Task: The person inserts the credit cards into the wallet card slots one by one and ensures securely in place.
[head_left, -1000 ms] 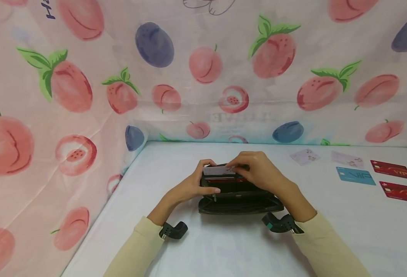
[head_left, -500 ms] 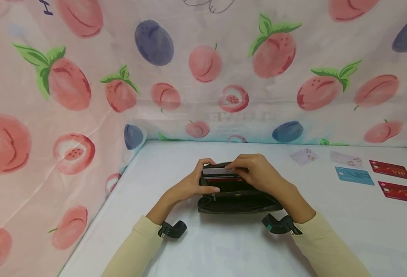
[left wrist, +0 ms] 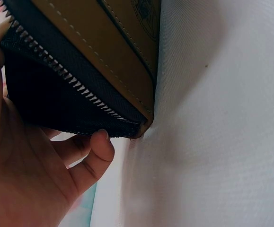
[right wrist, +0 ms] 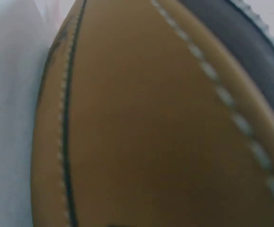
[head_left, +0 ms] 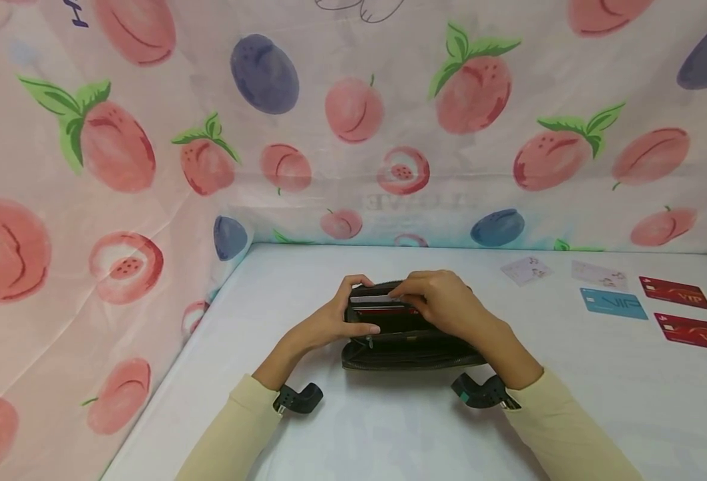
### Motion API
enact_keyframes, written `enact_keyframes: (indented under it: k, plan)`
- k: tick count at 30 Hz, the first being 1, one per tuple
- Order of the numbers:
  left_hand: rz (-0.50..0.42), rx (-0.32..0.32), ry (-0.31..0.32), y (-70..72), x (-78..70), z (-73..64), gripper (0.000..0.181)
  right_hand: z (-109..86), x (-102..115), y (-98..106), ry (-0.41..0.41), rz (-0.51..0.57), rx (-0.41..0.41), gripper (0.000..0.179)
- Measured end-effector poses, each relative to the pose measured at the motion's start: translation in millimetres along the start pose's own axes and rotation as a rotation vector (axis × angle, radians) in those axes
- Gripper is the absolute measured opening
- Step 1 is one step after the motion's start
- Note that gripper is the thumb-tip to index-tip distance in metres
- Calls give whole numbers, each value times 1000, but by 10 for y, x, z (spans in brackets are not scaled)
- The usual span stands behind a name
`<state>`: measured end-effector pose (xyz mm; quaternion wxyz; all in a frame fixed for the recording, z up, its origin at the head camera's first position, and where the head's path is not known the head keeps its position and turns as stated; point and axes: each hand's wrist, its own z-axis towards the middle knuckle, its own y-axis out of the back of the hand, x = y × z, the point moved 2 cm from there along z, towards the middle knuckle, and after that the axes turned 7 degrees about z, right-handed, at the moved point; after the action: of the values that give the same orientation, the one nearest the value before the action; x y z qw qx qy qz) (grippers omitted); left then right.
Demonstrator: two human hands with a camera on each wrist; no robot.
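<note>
Bracing wallet (head_left: 414, 361) around slim card (head_left: 370, 300)

Left grip (head_left: 329, 322) clasps the wallet's left end, steadying its likely pliant walls. Just right of that grip, the card sits inside, probably light, stiff and slippery; right grip (head_left: 450, 306) sensibly pinches its right end.

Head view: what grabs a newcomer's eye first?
Probably the bold fruit-print backdrop, filling the top and left. Next comes the open wallet at centre, gripped by the left hand, with the right hand at a pale card inside it. Five loose cards lie at right on the white table.
</note>
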<state>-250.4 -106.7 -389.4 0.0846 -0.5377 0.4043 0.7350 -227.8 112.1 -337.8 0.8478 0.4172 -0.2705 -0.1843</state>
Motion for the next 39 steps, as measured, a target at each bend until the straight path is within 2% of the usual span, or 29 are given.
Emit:
enact_keyframes:
  k: [4,9,13,22,30,33,39]
  plan:
    - [26,-4,-4,4,4,-6,71,0,6,-23,-14,-15,13,18]
    - [39,-6,-2,1,11,-12,72,0,-6,-30,-52,11,19,19]
    - [30,-11,1,-1,19,-15,72,2,-11,-22,-50,34,27,21]
    - [36,-8,13,-3,17,-4,69,-14,-29,26,-53,116,-33,24]
    - [-7,-4,14,3,14,-7,69,6,34,-16,-87,64,26,23]
    - [-36,-5,18,-5,18,-10,70,8,47,-23,-75,55,34,23]
    - [-37,-9,20,-9,15,-7,71,4,72,-30,-27,5,28,22]
